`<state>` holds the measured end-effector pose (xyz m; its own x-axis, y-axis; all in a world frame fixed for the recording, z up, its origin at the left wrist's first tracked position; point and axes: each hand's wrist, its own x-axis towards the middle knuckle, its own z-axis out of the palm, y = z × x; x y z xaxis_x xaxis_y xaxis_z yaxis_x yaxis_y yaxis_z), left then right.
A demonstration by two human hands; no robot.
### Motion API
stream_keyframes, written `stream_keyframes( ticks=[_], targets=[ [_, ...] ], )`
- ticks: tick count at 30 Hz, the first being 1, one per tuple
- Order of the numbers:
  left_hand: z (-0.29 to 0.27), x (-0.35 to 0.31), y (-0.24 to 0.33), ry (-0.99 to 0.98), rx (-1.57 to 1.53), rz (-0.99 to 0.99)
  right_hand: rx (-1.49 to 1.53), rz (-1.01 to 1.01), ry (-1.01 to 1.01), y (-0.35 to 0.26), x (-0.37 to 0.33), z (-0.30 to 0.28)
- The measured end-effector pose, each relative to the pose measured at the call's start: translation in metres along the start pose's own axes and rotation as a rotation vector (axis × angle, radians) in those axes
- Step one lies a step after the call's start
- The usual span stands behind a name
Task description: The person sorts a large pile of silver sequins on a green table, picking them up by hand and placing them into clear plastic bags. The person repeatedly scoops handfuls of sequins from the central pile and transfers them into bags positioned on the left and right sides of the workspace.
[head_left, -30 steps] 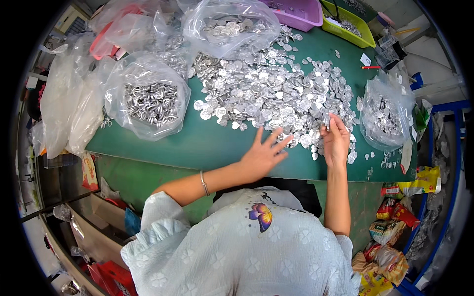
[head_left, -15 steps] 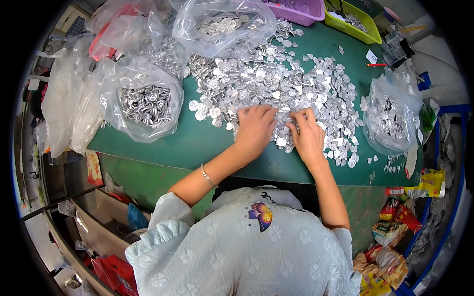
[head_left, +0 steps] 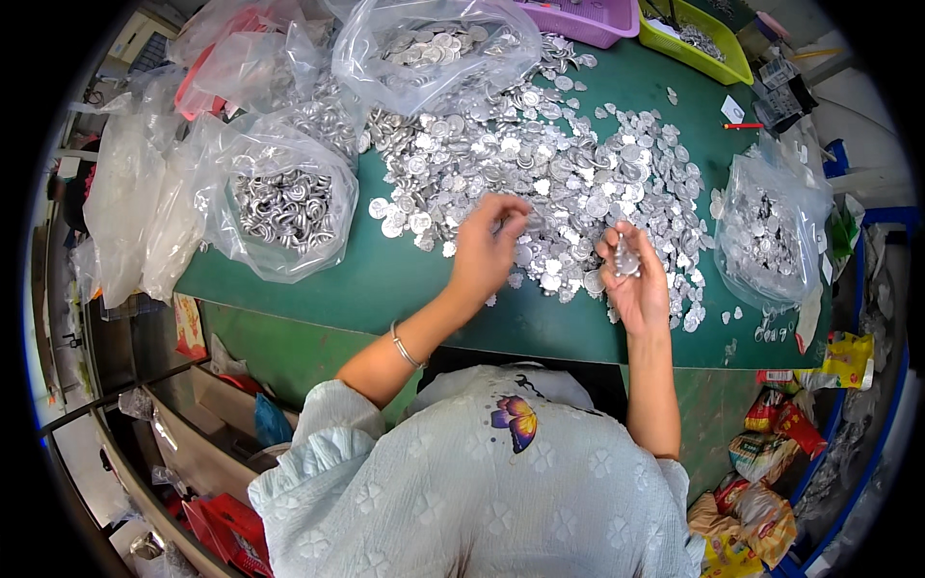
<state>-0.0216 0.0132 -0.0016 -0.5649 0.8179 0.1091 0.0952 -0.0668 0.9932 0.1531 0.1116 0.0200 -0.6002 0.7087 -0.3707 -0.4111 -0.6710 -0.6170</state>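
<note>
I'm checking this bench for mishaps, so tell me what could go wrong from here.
The silvery piece held in the right hand could slip and be lost in the similar-looking pile. Loose small pieces near the front edge of the table might get brushed to the floor. The open bag left of the pile could tip, spilling its curved pieces.

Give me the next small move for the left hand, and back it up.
Probably, the left hand should dip into the pile of silver pieces: it is poised over the pile's near edge, while the right hand has at least one silver piece in its grasp. Blur hides whether the left hand holds anything.
</note>
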Motion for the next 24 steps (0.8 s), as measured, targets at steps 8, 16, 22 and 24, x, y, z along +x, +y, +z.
stream_keyframes(
  ticks=[8, 16, 22, 24],
  targets=[
    [-0.021, -0.008, 0.006, 0.061, -0.803, -0.51, -1.545, -0.601, -0.02, 0.021, 0.04, 0.017],
    [-0.027, -0.02, 0.005, -0.061, -0.989, -0.671, -1.904, -0.612, -0.133, 0.031, 0.037, 0.035],
    [-0.023, -0.027, 0.0, -0.069, -0.66, -0.599, -1.913, -0.622, -0.005, 0.041, 0.031, 0.038],
    [-0.024, -0.027, -0.002, -0.072, -0.591, -0.564, -1.88, -0.555, -0.011, 0.04, 0.03, 0.039]
  ],
)
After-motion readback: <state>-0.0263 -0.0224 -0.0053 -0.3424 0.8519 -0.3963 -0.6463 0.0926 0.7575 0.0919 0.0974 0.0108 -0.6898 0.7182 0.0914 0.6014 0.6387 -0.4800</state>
